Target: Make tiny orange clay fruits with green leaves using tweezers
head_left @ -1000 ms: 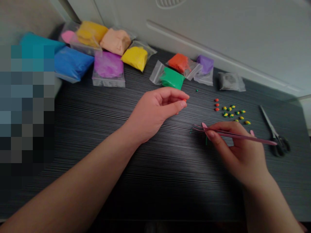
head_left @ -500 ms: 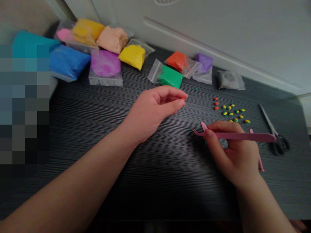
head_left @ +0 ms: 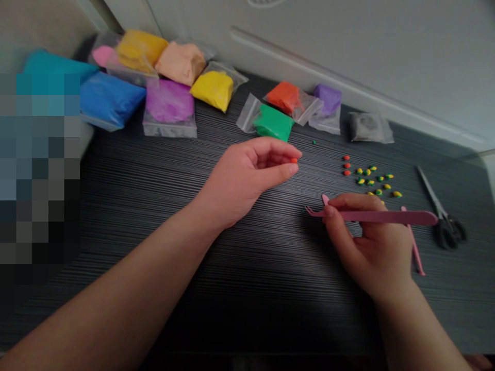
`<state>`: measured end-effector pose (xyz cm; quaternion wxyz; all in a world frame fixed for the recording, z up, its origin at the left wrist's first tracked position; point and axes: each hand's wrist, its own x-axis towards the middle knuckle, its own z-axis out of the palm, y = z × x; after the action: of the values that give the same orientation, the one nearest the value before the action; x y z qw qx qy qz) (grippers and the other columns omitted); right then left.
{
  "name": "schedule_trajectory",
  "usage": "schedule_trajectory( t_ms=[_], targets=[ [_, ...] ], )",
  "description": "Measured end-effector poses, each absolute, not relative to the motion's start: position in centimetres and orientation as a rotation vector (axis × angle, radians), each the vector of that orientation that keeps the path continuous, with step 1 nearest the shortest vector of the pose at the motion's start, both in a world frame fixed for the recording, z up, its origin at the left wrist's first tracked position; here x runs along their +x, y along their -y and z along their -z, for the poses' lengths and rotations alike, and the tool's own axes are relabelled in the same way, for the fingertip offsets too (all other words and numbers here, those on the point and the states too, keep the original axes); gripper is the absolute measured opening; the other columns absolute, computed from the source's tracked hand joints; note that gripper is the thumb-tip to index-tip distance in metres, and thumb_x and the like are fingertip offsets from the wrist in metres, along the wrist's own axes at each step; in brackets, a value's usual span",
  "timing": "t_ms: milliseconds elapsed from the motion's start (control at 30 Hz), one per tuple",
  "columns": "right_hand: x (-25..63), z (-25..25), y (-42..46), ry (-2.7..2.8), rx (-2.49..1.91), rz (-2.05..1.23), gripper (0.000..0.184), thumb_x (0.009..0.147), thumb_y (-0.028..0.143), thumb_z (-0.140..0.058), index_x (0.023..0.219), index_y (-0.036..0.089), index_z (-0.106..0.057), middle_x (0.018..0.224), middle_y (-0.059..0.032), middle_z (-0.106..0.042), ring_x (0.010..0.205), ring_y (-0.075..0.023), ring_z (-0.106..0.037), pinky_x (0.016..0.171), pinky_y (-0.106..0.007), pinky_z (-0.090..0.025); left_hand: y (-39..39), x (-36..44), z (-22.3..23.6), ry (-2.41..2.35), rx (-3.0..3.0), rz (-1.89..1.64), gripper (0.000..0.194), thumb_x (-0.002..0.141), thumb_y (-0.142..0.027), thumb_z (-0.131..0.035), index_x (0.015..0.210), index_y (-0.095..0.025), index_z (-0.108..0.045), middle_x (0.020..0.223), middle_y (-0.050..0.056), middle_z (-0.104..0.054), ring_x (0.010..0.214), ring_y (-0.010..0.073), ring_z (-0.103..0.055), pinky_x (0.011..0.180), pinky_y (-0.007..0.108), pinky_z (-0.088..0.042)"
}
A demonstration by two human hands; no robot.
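My left hand [head_left: 253, 172] is raised over the dark table, pinching a small orange clay ball [head_left: 294, 161] between thumb and fingertips. In my right hand [head_left: 359, 242] is a pink clay modelling tool [head_left: 390, 217], held almost level with its forked tip pointing left. A tiny green bit [head_left: 305, 209] appears at that tip; whether it is stuck there I cannot tell. Another pink pointed end [head_left: 325, 199] shows beside my right fingers, the rest of it hidden. Small yellow-and-green clay pieces [head_left: 370, 182] lie just beyond this hand, with orange-red clay balls [head_left: 347, 165] left of them.
Bags of coloured clay, among them green [head_left: 274, 122], orange [head_left: 284, 97], yellow [head_left: 213, 88] and blue [head_left: 112, 99], line the table's back. Scissors [head_left: 439, 208] lie at the right, near another pink tool [head_left: 415, 247]. A green crumb [head_left: 314, 142] sits by the green bag. A white panel [head_left: 348, 56] rises behind.
The orange ball shows more clearly between my left fingertips. The tool in my right hand has shifted slightly left, and a green bit seen below its tip no longer shows. The view has moved slightly.
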<state>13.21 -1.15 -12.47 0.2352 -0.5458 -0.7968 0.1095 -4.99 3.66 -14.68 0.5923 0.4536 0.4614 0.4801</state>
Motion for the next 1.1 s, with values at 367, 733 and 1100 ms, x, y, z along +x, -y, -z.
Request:
schedule_trajectory(
  t_ms=[367, 733, 1100],
  targets=[
    [13.14, 12.50, 1.27, 2.238, -1.481, -0.247, 0.015, 0.075, 0.022, -0.057, 0.089, 0.020, -0.052, 0.081, -0.0009, -0.061, 0.070, -0.0123, -0.058, 0.060, -0.024, -0.045, -3.59, -4.85, 14.63, -1.083, 1.044, -1.131, 0.013, 0.068, -0.016, -0.061, 0.080, -0.018, -0.064, 0.077, 0.000, -0.063, 0.075, 0.0126, -0.058, 0.072, 0.027, -0.046],
    [13.33, 12.67, 1.43, 2.323, -1.417, -0.230, 0.017, 0.074, 0.019, -0.057, 0.091, 0.020, -0.052, 0.082, -0.0013, -0.062, 0.067, -0.0132, -0.058, 0.059, -0.026, -0.046, -3.60, -4.97, 14.65, -1.057, 1.038, -1.132, 0.013, 0.068, -0.017, -0.061, 0.081, -0.018, -0.064, 0.077, -0.001, -0.063, 0.074, 0.0121, -0.058, 0.073, 0.027, -0.045],
    [13.39, 12.56, 1.62, 2.213, -1.422, -0.354, 0.020, 0.074, 0.018, -0.056, 0.093, 0.022, -0.052, 0.083, -0.0017, -0.062, 0.068, -0.0141, -0.058, 0.061, -0.028, -0.047, -3.52, -4.87, 14.34, -1.087, 1.000, -1.118, 0.012, 0.068, -0.020, -0.061, 0.079, -0.018, -0.065, 0.076, 0.001, -0.063, 0.073, 0.0125, -0.057, 0.071, 0.027, -0.045]
  ],
)
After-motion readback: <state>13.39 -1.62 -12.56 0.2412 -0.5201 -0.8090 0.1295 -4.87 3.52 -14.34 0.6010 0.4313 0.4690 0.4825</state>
